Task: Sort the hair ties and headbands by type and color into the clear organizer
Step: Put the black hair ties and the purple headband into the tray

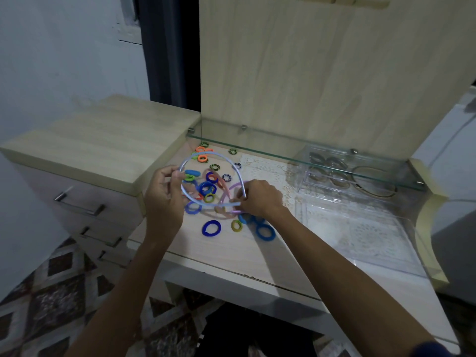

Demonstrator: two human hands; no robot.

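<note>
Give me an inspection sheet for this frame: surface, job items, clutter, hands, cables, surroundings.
Surface: light wood desk top with a white lace mat at right.
Job items: pale blue headband held up by both hands; pink and lilac headbands lie beneath it; loose hair ties in blue, green, orange and striped are scattered at left; clear organizer at right, its back compartments holding dark ties and a dark headband.
Clutter: nothing seen.
Hands: left hand grips one end of the pale blue headband; right hand grips the other.
Cables: nothing seen.
Surroundings: glass shelf, drawer unit at left, patterned floor.
</note>
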